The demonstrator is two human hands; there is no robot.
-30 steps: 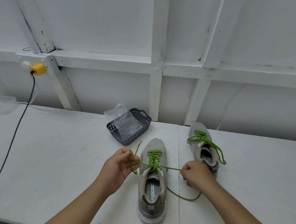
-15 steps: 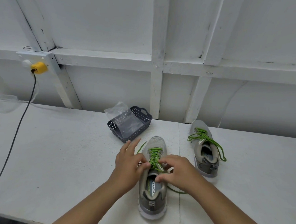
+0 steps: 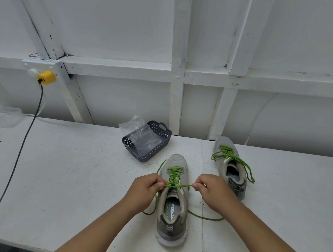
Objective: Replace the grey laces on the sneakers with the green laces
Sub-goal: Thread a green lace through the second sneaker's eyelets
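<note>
A grey sneaker (image 3: 172,218) stands in front of me, toe pointing away, laced with a green lace (image 3: 174,176). My left hand (image 3: 146,189) pinches one strand at the shoe's left side and my right hand (image 3: 211,189) pinches the other strand at its right side. The lace runs taut between them across the top eyelets. Loose lace ends trail on the table (image 3: 62,178) on both sides of the shoe. A second grey sneaker (image 3: 230,167) with a loose green lace stands to the right, further back.
A dark grey perforated basket (image 3: 156,148) with a clear plastic bag (image 3: 138,136) in it sits behind the near sneaker. A black cable (image 3: 19,156) runs from a yellow plug (image 3: 46,78) on the white wall across the table's left side.
My hands were together over the tongue of the near sneaker half a second ago. They have moved apart to either side, each pulling a strand of the green lace tight.
</note>
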